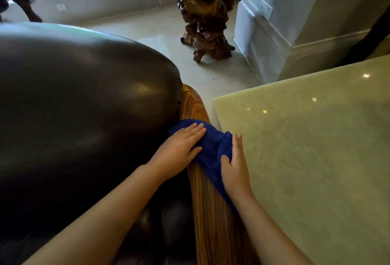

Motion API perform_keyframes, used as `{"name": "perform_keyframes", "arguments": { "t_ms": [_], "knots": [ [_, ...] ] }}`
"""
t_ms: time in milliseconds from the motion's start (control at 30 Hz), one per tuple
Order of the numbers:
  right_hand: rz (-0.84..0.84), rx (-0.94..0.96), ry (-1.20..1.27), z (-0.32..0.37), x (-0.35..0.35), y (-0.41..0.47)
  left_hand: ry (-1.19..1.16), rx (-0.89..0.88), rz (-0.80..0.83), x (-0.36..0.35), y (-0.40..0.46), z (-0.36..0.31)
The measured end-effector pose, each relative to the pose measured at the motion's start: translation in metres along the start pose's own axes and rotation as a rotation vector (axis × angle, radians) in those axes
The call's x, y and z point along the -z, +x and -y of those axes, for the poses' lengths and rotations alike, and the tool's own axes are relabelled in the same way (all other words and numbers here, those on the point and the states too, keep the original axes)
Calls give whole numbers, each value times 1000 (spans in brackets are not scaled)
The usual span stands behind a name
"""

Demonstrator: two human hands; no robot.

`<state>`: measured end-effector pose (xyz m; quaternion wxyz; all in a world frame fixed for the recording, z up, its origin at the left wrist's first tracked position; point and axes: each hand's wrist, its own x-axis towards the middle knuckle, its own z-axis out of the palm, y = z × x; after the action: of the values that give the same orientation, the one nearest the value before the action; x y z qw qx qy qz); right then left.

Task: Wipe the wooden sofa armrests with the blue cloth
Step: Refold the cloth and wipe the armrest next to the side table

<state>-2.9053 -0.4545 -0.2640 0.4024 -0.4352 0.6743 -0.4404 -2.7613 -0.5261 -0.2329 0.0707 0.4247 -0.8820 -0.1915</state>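
Note:
A striped wooden armrest runs from the bottom centre up along the right side of a dark leather sofa. A blue cloth is draped over the armrest about halfway up. My left hand lies flat on the cloth's left part, fingers pointing up and right. My right hand presses the cloth's right edge against the armrest's outer side, thumb on top. The cloth's lower tail hangs down beside my right wrist.
A pale green glossy stone tabletop stands close against the armrest's right side. Beyond it are a white wall corner with baseboard, a gnarled dark wood root sculpture on the tiled floor, and a window at the top left.

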Motion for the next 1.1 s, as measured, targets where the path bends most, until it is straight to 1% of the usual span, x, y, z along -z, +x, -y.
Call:
{"name": "perform_keyframes", "arguments": {
  "t_ms": [33, 167, 333, 433, 567, 667, 833, 900, 1000, 1100],
  "knots": [
    [0, 9, -29, -1, 1, -1, 30, 15, 40, -2, 0, 2],
    [-25, 34, -100, -1, 7, -4, 23, 34, 26, 3, 6, 1],
    [-81, 111, -344, 5, 17, -3, 63, 88, 51, 10, 11, -5],
    [-62, 109, -368, 10, 17, -5, 74, 114, 50, 12, 12, -9],
    [-17, 26, -394, 13, 19, -3, 116, 114, 68, 14, 16, -11],
    [3, 0, -418, 17, 18, -2, 141, 96, 87, 15, 17, -13],
    [-38, -49, -383, 18, 19, -4, 146, 57, 65, 12, 17, -25],
    [-49, -87, -347, 17, 25, -6, 90, 71, 64, 10, 14, -32],
    [-17, -136, -300, 21, 42, -6, -121, 216, 12, 16, 7, -39],
    [47, -111, -308, 41, 59, -1, -235, 332, 2, 36, 1, -43]
  ]
}}
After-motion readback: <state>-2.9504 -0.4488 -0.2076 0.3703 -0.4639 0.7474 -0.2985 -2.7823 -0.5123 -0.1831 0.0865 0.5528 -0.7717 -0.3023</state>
